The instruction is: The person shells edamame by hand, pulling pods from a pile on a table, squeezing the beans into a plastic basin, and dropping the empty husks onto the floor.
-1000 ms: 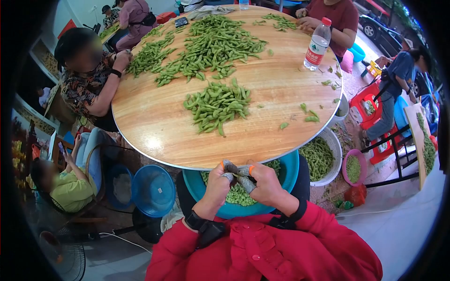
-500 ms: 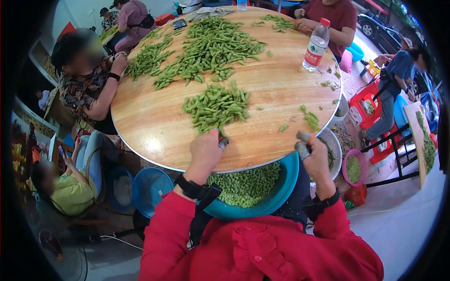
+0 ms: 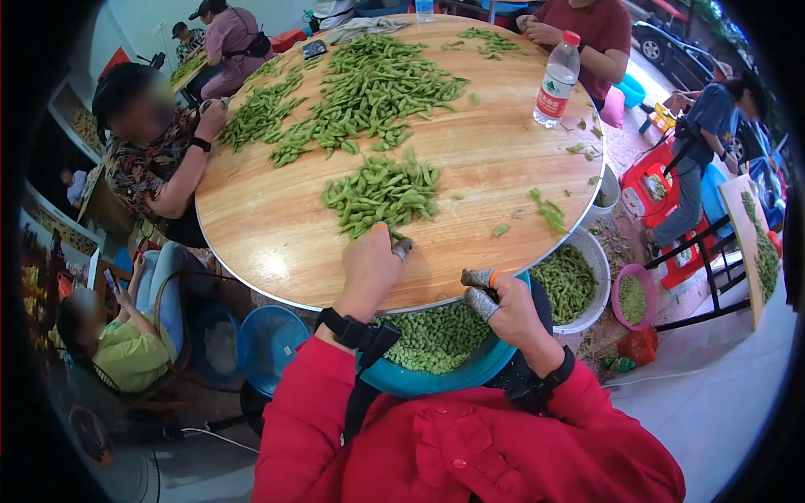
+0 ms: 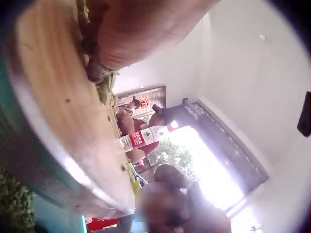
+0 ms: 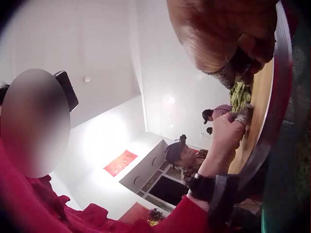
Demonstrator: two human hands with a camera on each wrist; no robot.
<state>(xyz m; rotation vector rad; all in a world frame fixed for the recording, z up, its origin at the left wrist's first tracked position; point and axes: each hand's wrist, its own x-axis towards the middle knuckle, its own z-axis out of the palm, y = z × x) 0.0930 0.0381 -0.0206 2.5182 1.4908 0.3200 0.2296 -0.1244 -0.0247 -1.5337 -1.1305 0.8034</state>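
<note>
My left hand [image 3: 371, 267] reaches over the table to the near edge of a small heap of green soybean pods [image 3: 381, 194]. Its fingertips are at the pods, also in the left wrist view, where pods [image 4: 106, 90] show beside a grey-wrapped fingertip; whether they pinch one I cannot tell. Above the table's near rim, my right hand [image 3: 516, 312] has its grey-wrapped thumb and forefinger slightly apart, with nothing visible between them. Below sits a teal basin [image 3: 513, 345] of shelled green beans [image 3: 436, 339], partly covered by the tabletop.
A larger pod pile [image 3: 369, 84] covers the round table's [image 3: 495, 180] far half. A water bottle [image 3: 557, 84] stands at right, near loose pods [image 3: 549, 211]. A white basket [image 3: 599, 277] of pods and a pink basket [image 3: 633, 300] are on the floor. People sit around.
Both hands were together over the basin, then parted. My left hand went forward to the small heap; my right swung out to the right, then came back toward the basin.
</note>
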